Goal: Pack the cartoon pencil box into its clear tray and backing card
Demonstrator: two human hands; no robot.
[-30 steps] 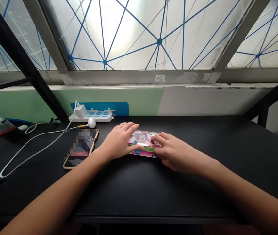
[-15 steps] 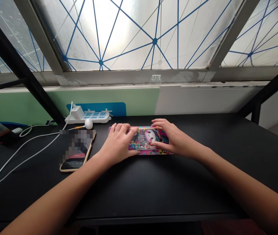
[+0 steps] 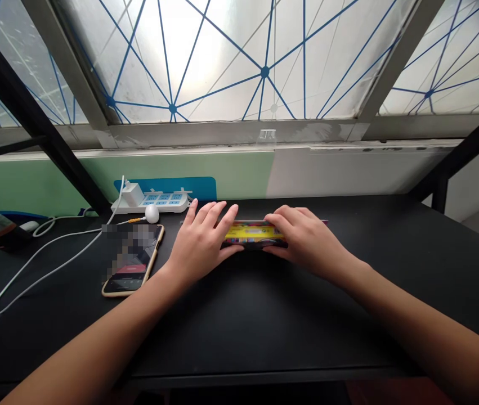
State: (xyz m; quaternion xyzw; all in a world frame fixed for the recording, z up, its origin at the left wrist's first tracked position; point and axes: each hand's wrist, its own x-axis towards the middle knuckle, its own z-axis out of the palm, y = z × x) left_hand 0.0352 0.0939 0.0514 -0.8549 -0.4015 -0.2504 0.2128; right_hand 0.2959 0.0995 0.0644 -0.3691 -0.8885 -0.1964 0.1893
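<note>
Head view: holds coloured case between both hands, nearer to the back edge than to the front edge of desk. Covers left end of case with left hand, with spread fingers at the upper edge and extended thumb along the lower near edge. Grasps right end with right hand, with curled fingers above and thumb below. Presents yellow long face toward the front edge, with thin upper rim seen nearly edge-on. Judged to be gripped from opposite ends for balanced support and control of tilt, with thumbs set low probably to prevent slipping. Cannot tell whether resting on desk or lifted slightly. Left of left hand, note phone, laid flat, presumably to stay outside the working area. At the back edge, note power strip with inserted charger, likely placed there for protection from knocks. Toward the left edge, note white cable in a slack loop.
</note>
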